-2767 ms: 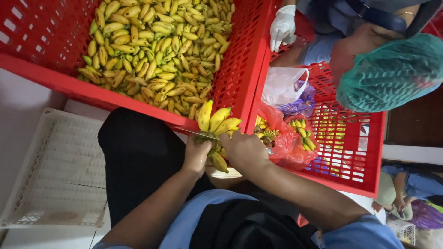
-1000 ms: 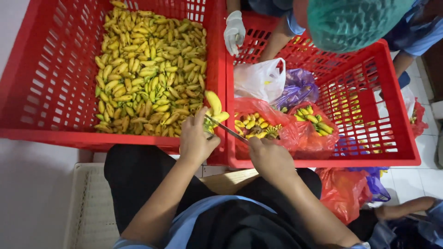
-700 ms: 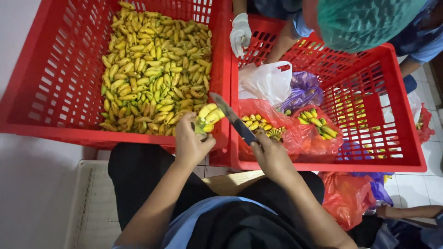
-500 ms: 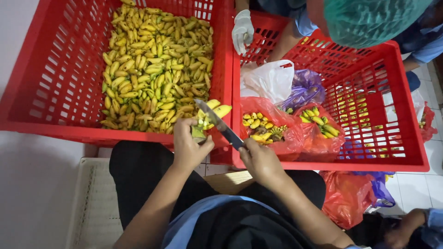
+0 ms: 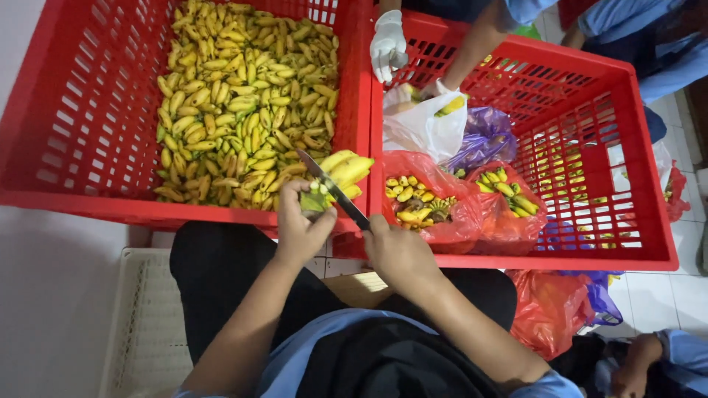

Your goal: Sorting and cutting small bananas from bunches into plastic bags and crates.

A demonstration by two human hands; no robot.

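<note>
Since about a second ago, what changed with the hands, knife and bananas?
The knife in the right hand tipped from lying flat across the banana bunch to slanting down into its stem end. The left hand still grips that bunch. The gloved hand of the other person moved to the white bag. Both red crates and the loose bananas stayed put.

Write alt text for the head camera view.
The left hand grips a small banana bunch while the right hand holds a knife against its stem, over two red crates of small bananas.
</note>
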